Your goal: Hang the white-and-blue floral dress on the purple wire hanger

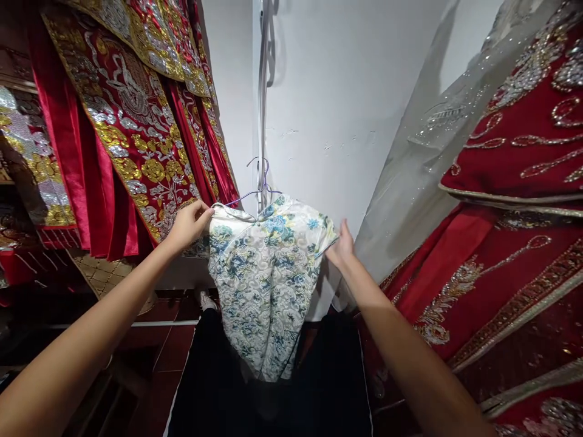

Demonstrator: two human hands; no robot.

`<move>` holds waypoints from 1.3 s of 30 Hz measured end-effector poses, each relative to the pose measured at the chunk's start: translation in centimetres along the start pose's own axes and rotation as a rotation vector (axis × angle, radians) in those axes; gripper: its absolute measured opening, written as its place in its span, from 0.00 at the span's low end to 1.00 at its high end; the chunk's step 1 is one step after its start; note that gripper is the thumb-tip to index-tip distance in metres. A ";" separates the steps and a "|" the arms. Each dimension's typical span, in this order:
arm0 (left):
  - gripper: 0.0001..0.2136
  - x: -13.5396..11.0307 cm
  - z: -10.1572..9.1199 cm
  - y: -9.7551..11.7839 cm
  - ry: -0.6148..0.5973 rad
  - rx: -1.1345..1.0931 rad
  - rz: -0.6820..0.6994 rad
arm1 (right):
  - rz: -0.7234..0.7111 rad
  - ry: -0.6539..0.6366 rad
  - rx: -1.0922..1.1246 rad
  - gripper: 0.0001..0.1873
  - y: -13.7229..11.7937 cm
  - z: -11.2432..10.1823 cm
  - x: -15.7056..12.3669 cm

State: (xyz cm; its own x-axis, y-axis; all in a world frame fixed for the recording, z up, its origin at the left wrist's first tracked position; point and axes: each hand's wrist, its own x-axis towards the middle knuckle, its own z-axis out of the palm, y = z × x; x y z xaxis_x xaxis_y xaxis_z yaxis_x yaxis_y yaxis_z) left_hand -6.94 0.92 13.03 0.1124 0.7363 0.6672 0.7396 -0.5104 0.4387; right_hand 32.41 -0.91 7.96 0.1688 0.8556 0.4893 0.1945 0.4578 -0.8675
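Observation:
A white dress with a blue and green floral pattern [266, 279] hangs on a wire hanger [257, 182] from a metal pole [263, 91] against the white wall. My left hand [189, 223] is closed in a pinch on the dress's left shoulder. My right hand [341, 246] grips the right shoulder edge of the dress, fingers curled around the fabric. Both arms reach forward from the bottom corners of the view.
Red garments with gold and silver embroidery [132, 121] hang on the left. More red embroidered gowns [510, 243] and a sheer sequined cover [428, 158] fill the right. Dark red floor tiles [168, 346] lie below, with my dark trousers [273, 400] under the dress.

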 end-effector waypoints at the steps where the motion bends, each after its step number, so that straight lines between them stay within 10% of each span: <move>1: 0.15 0.2 0.0 0.3 -0.014 0.001 0.011 | 0.035 -0.016 0.087 0.36 0.0 -0.5 0.2; 13: 0.20 5.0 1.0 3.9 -0.076 0.004 0.032 | -0.041 -0.012 0.348 0.21 -8.0 0.5 3.9; 22: 0.17 3.9 3.3 4.1 -0.010 -0.163 0.095 | 0.020 0.285 0.449 0.21 -5.6 -0.3 5.2; 39: 0.24 5.2 -1.2 5.7 -0.063 0.038 0.257 | 0.036 0.586 0.581 0.21 -5.4 0.3 6.1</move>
State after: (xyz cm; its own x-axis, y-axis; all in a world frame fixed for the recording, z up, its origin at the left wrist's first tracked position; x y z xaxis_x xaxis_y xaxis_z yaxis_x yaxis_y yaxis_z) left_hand -2.97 1.31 19.67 0.3397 0.6117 0.7145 0.7060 -0.6677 0.2360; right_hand 32.11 1.91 15.62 0.6736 0.6809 0.2876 -0.3240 0.6217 -0.7130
